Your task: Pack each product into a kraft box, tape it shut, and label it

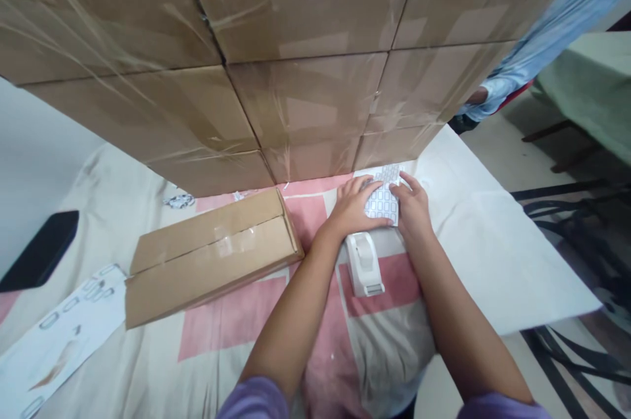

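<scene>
My left hand [355, 203] and my right hand [413, 202] are together at the foot of the stacked cartons. Between them is a folded white paper [382, 203] printed with rows of blue rectangles. The left fingers and thumb close over its left side, while the right thumb and fingers pinch its right edge. Just below my left hand, a white tape dispenser [363, 264] lies on the pink and cream cloth [269, 304]. To the left sits a closed long cardboard box [211, 254], its top flaps taped at the middle seam.
A wall of taped cartons [305, 97] stands directly ahead. At the left lie a black flat object [42, 251] and a printed white sheet [64, 333]. A large white sheet [493, 235] hangs past the right edge. A person's blue sleeve [552, 31] shows behind the cartons.
</scene>
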Demonstrator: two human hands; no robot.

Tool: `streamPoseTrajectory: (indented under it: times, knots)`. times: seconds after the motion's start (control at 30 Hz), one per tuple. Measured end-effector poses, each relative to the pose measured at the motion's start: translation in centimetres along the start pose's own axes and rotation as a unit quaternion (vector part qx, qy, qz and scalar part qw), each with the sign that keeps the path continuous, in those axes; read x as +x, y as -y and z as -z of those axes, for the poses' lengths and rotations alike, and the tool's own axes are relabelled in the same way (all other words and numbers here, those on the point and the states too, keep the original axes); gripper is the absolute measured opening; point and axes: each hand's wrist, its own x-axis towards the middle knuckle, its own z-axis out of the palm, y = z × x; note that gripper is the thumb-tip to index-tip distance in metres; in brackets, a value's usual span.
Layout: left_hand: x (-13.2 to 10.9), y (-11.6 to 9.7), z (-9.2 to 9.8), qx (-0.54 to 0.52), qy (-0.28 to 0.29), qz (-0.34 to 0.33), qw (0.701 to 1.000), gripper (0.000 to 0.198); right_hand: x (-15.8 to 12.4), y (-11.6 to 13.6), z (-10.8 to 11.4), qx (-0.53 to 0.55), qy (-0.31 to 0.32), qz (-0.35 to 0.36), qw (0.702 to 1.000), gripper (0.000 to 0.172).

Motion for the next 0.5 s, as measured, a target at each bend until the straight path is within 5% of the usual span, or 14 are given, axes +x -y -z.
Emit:
streamPoseTrajectory:
  times: [0.17, 0.33, 0.5]
  knots:
    - [-0.1, 0.1, 0.3, 0.03, 0.031, -0.007, 0.999, 0.111, -0.5, 0.7, -0.6, 0.039, 0.038, -0.048, 0.997, 0.054]
    - [0.0, 0.6, -0.1, 0.014, -0.035, 0.005, 0.999, 0.087, -1.3, 0.5, -1.0, 0.009, 0.147, -0.056, 0.987, 0.029]
    - [0.0, 0.5, 0.0, -0.018, -0.13, 0.032, 0.991, 0.069, -1.7, -0.2, -0.6, -0.086, 0.211, 0.044, 0.973, 0.017]
